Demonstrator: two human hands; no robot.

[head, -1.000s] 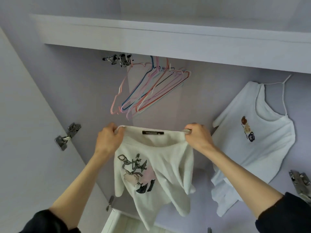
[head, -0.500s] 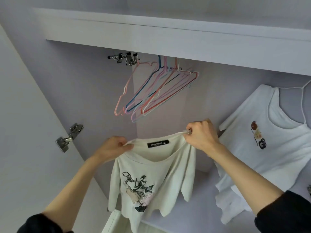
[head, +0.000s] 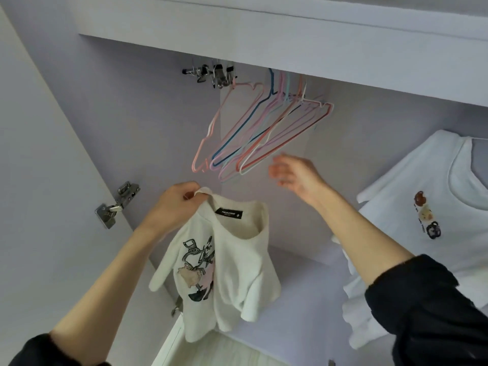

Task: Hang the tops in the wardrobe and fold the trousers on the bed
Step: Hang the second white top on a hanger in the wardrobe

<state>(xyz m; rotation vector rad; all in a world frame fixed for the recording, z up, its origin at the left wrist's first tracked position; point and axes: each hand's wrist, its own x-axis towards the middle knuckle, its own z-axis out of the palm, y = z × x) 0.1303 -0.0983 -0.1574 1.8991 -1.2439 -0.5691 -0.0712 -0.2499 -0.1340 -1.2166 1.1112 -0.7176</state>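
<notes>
A cream top [head: 232, 262] with a drawing on its front hangs limp from my left hand [head: 175, 207], which pinches it at one shoulder by the collar. My right hand [head: 294, 174] is free and raised, fingers loosely spread, just below and right of a bunch of several empty wire hangers [head: 253, 133] in pink, blue, red and white. The hangers dangle from the wardrobe rail, whose left end shows under the shelf. A white top [head: 412, 212] with a small print hangs at the right on a white hanger.
The wardrobe shelf [head: 264, 46] runs overhead. Metal clips [head: 215, 73] sit at the left end of the rail. The open door with its hinge [head: 117, 204] is at the left. The pale wardrobe floor [head: 303, 313] lies below.
My right hand has let go of the cream top's shoulder and risen towards the hangers. The top has collapsed and hangs from my left hand alone. The view has tilted up.
</notes>
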